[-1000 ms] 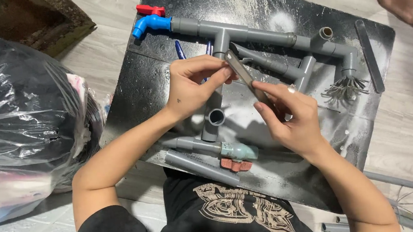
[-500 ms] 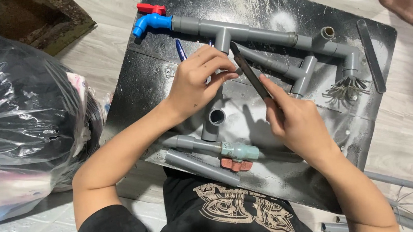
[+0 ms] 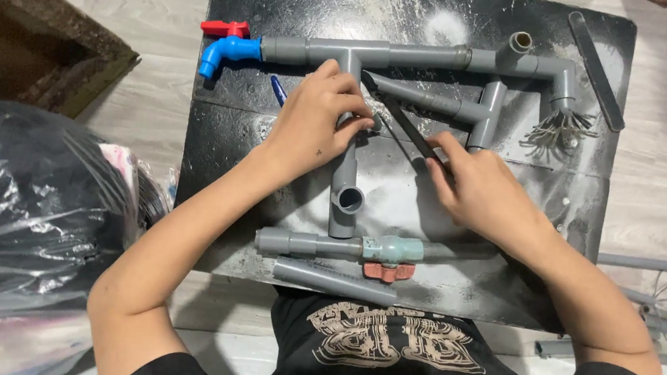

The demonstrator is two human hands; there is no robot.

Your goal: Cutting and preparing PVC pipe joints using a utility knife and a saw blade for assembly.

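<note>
Left hand (image 3: 314, 125) grips pipe (image 3: 346, 174), seemingly.

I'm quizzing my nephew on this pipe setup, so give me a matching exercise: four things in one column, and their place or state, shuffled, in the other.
Things:
1. blue tap
2. left hand
3. right hand
4. red-handled valve

Place or state:
A. holds a thin dark blade
B. on the pipe nearest the person's body
C. at the far left end of the long pipe
D. rests on the pipe below the T-joint

Pairs: 1-C, 2-D, 3-A, 4-B
</note>
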